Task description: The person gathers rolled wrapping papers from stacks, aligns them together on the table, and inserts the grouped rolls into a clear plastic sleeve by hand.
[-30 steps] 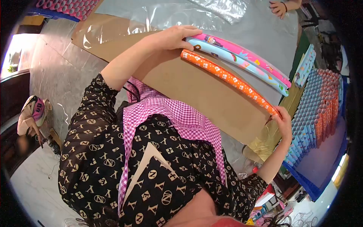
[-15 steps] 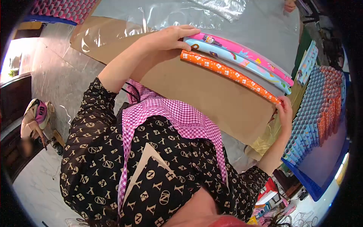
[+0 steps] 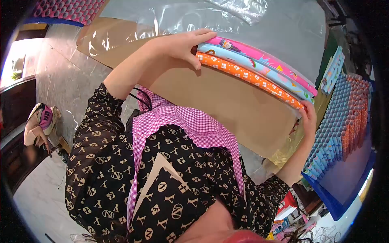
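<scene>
Three printed rolls lie side by side on the brown cardboard point(image 3: 219, 105): a pink roll point(image 3: 267, 60) at the back, a light blue roll point(image 3: 259, 69) in the middle and an orange roll point(image 3: 247, 75) nearest my body. My left hand point(image 3: 188, 46) spans their left ends, fingers on the pink roll and the thumb spread apart beside the orange one. At the other end, my right hand point(image 3: 308, 115) has its fingertips on the tip of the orange roll. The three rolls touch or nearly touch.
A blue bin point(image 3: 338, 202) with stacked blue and orange rolls stands at the right. Pink rolls point(image 3: 69, 10) fill another bin at the upper left. Clear plastic film point(image 3: 142, 28) covers the table's far side. A person point(image 3: 38, 125) is at the far left.
The orange roll has moved back against the blue roll. My left thumb has come off the blue roll and spread wider, and my right hand has moved slightly with the orange end.
</scene>
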The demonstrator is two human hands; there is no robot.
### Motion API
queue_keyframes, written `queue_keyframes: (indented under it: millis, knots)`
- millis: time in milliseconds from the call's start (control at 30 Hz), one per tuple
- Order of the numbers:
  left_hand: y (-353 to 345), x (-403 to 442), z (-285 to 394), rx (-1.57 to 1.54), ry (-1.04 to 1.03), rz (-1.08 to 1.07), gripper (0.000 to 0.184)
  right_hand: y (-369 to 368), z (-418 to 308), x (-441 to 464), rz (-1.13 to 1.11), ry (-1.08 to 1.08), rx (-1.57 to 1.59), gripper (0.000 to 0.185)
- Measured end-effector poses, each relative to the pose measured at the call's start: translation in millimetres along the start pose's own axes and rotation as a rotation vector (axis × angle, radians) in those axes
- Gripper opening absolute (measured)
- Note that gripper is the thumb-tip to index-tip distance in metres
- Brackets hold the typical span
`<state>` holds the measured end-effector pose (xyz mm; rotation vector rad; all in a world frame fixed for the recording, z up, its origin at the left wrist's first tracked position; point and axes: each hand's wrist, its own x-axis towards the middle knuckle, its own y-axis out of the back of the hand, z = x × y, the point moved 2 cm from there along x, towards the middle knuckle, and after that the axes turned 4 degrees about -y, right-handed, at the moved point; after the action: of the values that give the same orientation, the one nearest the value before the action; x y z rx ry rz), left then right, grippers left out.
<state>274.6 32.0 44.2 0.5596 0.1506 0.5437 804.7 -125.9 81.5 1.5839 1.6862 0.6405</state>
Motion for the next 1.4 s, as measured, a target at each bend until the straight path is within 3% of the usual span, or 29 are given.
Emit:
queue_keyframes:
  millis: [67,133,267,333,433,533,600,733,800,867,933,1133,1167,1400]
  knots:
    - [0,-1,7,0.167,-0.037,0.015,0.114,-1,-1,3,0.016,0.041,-0.01,0.025]
    - [-3,-1,10,0.176,-0.012,0.023,0.113,-5,8,2,0.043,-0.127,0.194,0.024]
    - [-4,-2,17,0.188,0.059,0.034,0.105,-7,5,0,0.076,-0.109,0.139,0.022]
    - [-4,-3,16,0.216,0.046,0.045,0.1,-7,0,2,0.141,0.015,-0.144,0.023]
    - [-6,-4,16,0.255,0.016,0.073,0.092,-12,-8,-1,0.257,0.164,-0.296,0.025]
    - [-6,-5,21,0.262,0.016,0.089,0.085,-16,-15,-4,0.291,0.174,-0.42,0.026]
    - [-6,-5,20,0.257,0.027,0.09,0.084,-18,-22,-4,0.293,0.145,-0.495,0.032]
    - [-8,-5,16,0.275,0.026,0.105,0.084,-36,-86,10,0.368,0.299,-0.482,0.055]
    - [-8,-5,17,0.286,0.03,0.108,0.083,-68,-150,17,0.294,0.281,-0.367,0.071]
    - [-8,-6,14,0.277,0.017,0.122,0.083,-103,-179,40,0.186,0.489,-0.399,0.09]
    - [-8,-5,13,0.278,0.012,0.129,0.081,-131,-222,53,0.072,0.554,-0.438,0.106]
    - [-7,-6,11,0.286,-0.006,0.17,0.081,-168,-252,103,-0.045,0.619,-0.545,0.113]
    - [-8,-6,9,0.277,-0.012,0.163,0.08,-165,-253,106,-0.152,0.6,-0.511,0.11]
    - [-8,-13,13,0.074,-0.038,0.279,0.079,-171,-247,106,-0.157,0.594,-0.48,0.099]
